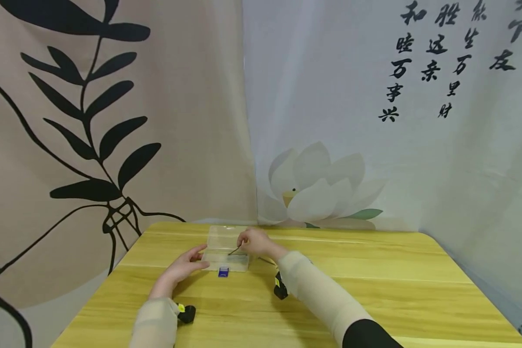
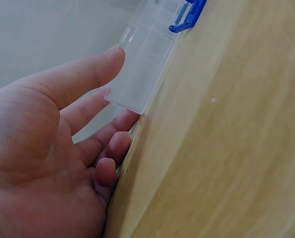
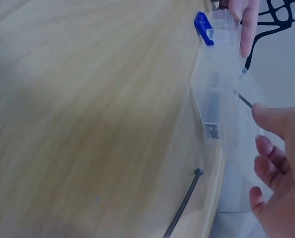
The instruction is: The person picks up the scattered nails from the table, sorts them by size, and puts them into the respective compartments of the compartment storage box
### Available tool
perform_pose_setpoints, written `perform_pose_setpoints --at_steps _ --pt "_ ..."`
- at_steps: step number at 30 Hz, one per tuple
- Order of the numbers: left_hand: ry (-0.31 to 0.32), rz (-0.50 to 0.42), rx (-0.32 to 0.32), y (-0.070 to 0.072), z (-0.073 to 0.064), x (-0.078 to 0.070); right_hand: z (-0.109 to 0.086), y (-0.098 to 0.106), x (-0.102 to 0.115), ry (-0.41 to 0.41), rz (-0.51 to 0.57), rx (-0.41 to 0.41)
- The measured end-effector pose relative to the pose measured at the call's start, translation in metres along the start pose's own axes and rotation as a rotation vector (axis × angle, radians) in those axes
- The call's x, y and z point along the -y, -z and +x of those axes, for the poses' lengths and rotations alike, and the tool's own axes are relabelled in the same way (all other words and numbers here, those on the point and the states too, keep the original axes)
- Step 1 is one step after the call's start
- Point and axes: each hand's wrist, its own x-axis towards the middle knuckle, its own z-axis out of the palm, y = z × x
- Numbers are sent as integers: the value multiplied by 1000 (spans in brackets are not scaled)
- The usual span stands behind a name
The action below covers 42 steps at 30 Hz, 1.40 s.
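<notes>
A clear plastic box [image 1: 223,264] stands on the table with its hinged lid [image 1: 222,237] raised at the back. My left hand [image 1: 183,267] holds the box's left end, the thumb on the near side and the fingers behind. In the left wrist view the lower fingers [image 2: 106,171] are loosely bent beside the table edge. Over the box, my right hand [image 1: 255,242] pinches a thin dark metal rod [image 3: 245,101], its lower end pointing down into the box. Thin metal pieces [image 3: 213,132] lie inside the box, partly blurred by the plastic.
A blue latch [image 1: 224,272] sticks out from the box's front. On the table to the box's right lies another long metal rod [image 3: 184,204] with a small round head. The wooden table [image 1: 374,280] reaches back to a printed curtain [image 1: 330,111].
</notes>
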Motion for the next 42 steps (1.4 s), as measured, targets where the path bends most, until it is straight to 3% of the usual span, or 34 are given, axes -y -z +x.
perform_pose_setpoints --at_steps 15,23,30,42 --pt "13 -19 6 -1 3 1 1 -3 4 -67 31 25" --pt "4 10 24 -1 2 0 -15 15 0 -7 104 -22" --pt "-3 63 10 3 4 -1 -39 36 -10 7 190 -72" --pt "1 32 42 3 6 2 -106 56 -30 -108 433 -58"
